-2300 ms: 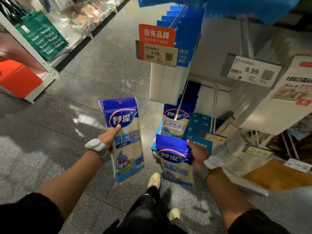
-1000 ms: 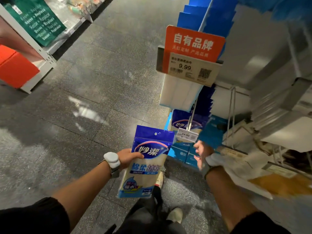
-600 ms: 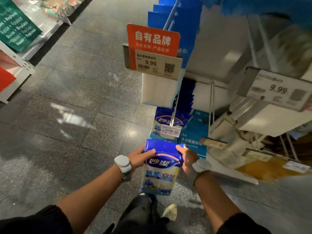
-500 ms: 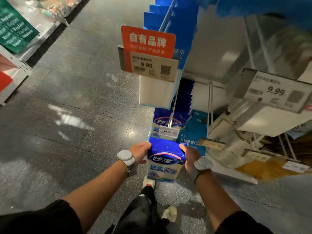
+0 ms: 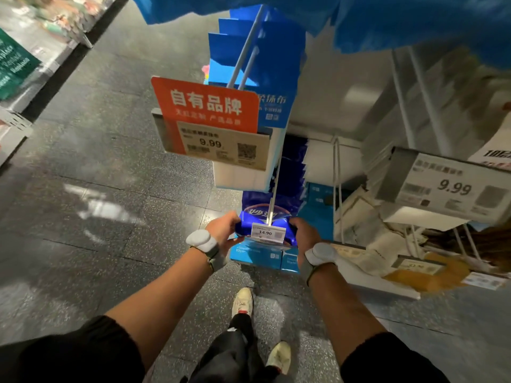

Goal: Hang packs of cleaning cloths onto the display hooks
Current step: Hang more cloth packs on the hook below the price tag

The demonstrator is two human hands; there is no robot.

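While at hook [image 5: 273, 189], pack [image 5: 245, 225] between hands [image 5: 222, 229] [image 5: 304, 234]

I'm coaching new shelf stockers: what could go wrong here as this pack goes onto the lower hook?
1. The small white price tag sits at the tip of the thin white hook and covers the middle of the glossy blue cloth pack, so the pack's hole could miss the hook or snag.
2. The left hand and right hand squeeze the pack's top, which may crease or tear it.
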